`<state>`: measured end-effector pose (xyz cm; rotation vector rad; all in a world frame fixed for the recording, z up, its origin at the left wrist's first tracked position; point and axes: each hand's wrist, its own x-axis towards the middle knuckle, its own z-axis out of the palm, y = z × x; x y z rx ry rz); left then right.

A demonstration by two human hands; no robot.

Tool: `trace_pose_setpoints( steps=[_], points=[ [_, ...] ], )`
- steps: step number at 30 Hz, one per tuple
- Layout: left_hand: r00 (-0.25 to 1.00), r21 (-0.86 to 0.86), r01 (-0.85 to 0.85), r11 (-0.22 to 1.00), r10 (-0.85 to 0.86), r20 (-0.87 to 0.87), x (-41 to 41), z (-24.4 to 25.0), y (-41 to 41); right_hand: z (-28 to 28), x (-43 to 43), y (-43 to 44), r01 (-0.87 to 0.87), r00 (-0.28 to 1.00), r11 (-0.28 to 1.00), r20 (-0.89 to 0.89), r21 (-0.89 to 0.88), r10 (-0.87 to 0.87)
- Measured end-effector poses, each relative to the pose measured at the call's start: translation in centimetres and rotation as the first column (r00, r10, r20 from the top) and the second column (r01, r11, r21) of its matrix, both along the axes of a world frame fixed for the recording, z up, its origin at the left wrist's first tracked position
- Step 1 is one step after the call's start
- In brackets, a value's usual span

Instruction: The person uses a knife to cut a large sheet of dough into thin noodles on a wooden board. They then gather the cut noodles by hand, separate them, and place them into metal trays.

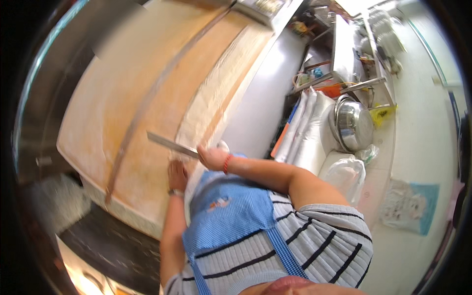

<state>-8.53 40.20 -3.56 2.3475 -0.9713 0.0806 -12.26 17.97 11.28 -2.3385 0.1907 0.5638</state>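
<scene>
My right hand (214, 158), below a red beaded bracelet, grips a long, straight knife (172, 144). Its blade lies crosswise over the near end of a long, flat strip of pale dough (206, 96). Close to that end, my left hand (177, 176) rests palm down with extended fingers, a band around its wrist. Whether it touches the dough is hard to tell. The strip runs away from me along the right side of a wooden work board (147, 84). My right fist hides the knife's handle.
A dark strip (155, 86) crosses the board lengthwise. At the board's far end stands a metal tray (258, 11). Steel bowls (354, 123), a clear plastic bag (346, 175) and a metal rack (363, 86) are on the right. A dark marbled surface (114, 243) lies lower left.
</scene>
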Motion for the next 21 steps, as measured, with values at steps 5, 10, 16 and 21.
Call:
trace_pose_setpoints(
  steps=[5, 10, 16, 21],
  points=[
    [0.98, -0.156, -0.199, 0.967, 0.194, -0.047, 0.0, 2.9, -1.8, -4.1, -1.5, -4.9, 0.278, 0.899, 0.93, 0.276, 0.239, -0.34],
    [0.767, -0.007, -0.265, 0.964, 0.206, -0.608, 1.0, 4.1, -7.0, 1.4, 0.2, -10.2, 0.633, 0.639, 0.258, -0.305, 0.73, -0.706],
    [-0.049, -0.206, -0.096, 0.974, -0.211, -0.976, 1.9, 16.6, -27.4, 0.3, -0.4, -21.2, 0.585, 0.346, -0.155, -0.418, 0.796, -0.84],
    [-0.213, -0.294, 0.232, 0.927, -0.247, -0.945, 0.6, 18.6, -41.6, 1.9, -2.6, -31.2, 0.457, 0.274, -0.095, -0.241, 0.884, -0.931]
  ],
)
